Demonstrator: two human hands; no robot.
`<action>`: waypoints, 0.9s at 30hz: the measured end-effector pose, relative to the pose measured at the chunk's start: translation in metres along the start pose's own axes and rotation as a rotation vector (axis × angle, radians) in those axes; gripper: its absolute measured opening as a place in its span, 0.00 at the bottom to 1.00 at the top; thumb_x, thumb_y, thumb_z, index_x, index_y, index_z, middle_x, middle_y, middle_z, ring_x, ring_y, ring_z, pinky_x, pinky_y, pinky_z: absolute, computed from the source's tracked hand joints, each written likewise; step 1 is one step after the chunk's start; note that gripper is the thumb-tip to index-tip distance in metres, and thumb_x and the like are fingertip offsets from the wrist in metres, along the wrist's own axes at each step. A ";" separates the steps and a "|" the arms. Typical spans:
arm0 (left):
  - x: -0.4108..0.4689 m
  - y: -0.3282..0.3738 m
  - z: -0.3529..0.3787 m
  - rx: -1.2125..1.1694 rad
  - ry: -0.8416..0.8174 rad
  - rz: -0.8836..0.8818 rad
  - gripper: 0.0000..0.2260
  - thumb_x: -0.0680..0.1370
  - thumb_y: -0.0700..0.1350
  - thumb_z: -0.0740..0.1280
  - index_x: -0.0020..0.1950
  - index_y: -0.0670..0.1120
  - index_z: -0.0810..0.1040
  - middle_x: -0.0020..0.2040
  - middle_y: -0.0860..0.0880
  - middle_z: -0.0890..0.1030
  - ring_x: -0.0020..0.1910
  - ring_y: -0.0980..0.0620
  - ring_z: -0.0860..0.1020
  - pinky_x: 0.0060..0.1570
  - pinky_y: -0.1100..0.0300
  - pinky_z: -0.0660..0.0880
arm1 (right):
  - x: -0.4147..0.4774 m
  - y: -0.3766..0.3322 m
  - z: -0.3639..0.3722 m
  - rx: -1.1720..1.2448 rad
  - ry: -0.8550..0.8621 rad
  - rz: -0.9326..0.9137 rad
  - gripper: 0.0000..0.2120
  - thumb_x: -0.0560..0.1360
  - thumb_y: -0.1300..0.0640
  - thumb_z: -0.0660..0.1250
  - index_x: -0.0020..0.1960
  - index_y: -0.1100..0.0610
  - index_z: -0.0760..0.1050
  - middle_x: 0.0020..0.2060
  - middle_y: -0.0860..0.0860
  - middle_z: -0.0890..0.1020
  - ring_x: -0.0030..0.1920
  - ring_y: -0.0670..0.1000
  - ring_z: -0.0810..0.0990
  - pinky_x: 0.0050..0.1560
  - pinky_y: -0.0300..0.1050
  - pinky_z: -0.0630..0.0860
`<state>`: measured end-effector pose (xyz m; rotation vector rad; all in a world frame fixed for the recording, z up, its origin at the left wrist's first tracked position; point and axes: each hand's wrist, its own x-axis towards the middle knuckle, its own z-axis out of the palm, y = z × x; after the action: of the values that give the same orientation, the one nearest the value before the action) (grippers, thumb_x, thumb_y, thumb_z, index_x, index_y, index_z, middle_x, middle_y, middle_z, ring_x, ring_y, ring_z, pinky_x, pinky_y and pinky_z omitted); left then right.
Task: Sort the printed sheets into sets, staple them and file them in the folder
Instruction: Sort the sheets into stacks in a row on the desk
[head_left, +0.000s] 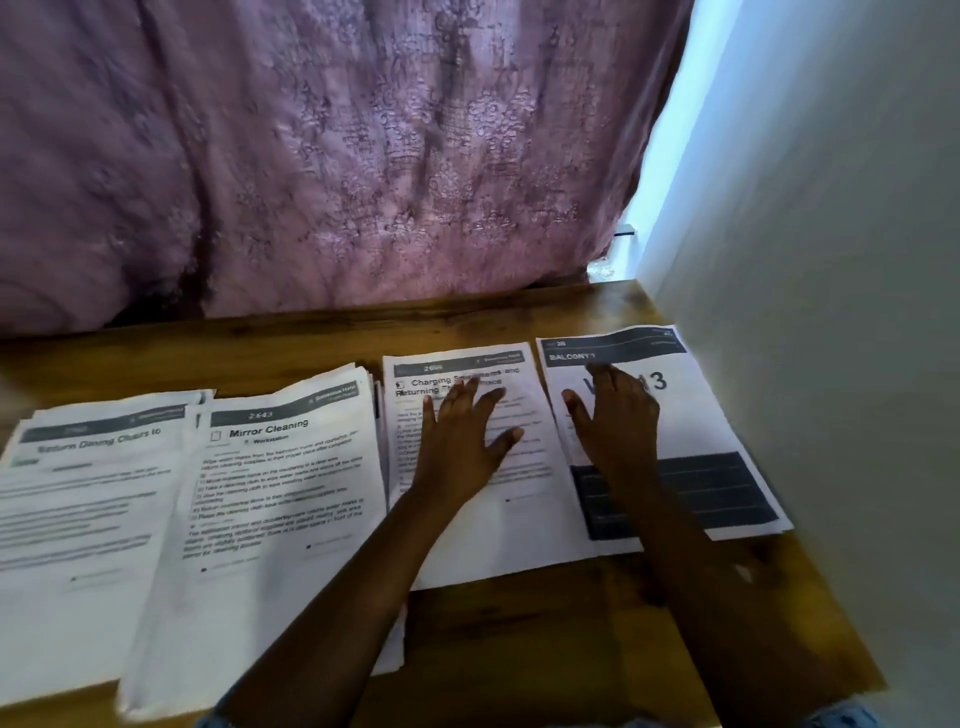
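Resting with fingers spread, the left hand (460, 441) lies flat on the "Charging" pile (519, 530). The right hand (621, 421), fingers straight, lies on the "BALCONY" pile (711, 421) just right of it. The "Mirror Cleaning" pile (280, 493) lies left of both on the wooden table (519, 639).

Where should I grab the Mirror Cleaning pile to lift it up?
Take the Mirror Cleaning pile by its near short edge, coming from the front. It lies flat on the table, so nothing sticks up to pinch, and the Dining Chairs pile and Charging pile crowd its long sides. The near edge seems to reach the table's front, letting fingers slide under.
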<state>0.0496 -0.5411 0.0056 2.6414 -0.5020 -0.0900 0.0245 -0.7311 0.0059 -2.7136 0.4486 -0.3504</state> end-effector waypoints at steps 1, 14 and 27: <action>-0.007 -0.010 -0.011 -0.057 0.064 -0.009 0.25 0.78 0.61 0.59 0.73 0.53 0.66 0.77 0.47 0.61 0.76 0.46 0.57 0.75 0.42 0.47 | -0.005 -0.019 -0.001 0.080 0.033 -0.052 0.20 0.77 0.46 0.62 0.64 0.56 0.73 0.62 0.56 0.77 0.63 0.56 0.74 0.65 0.56 0.68; -0.113 -0.192 -0.073 0.150 0.212 -0.321 0.21 0.77 0.53 0.67 0.69 0.53 0.73 0.73 0.47 0.69 0.73 0.43 0.64 0.70 0.38 0.58 | -0.055 -0.172 0.059 0.358 -0.334 -0.111 0.11 0.74 0.47 0.68 0.47 0.55 0.75 0.40 0.48 0.80 0.40 0.46 0.77 0.42 0.39 0.70; -0.129 -0.201 -0.070 0.088 0.154 -0.287 0.27 0.75 0.61 0.54 0.71 0.54 0.70 0.74 0.48 0.66 0.74 0.46 0.62 0.70 0.40 0.58 | -0.070 -0.198 0.073 0.236 -0.326 0.052 0.11 0.73 0.47 0.70 0.42 0.51 0.71 0.37 0.46 0.76 0.38 0.47 0.76 0.41 0.41 0.70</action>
<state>0.0067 -0.2977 -0.0226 2.7621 -0.0751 0.0480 0.0337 -0.5090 0.0054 -2.4607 0.3586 0.0533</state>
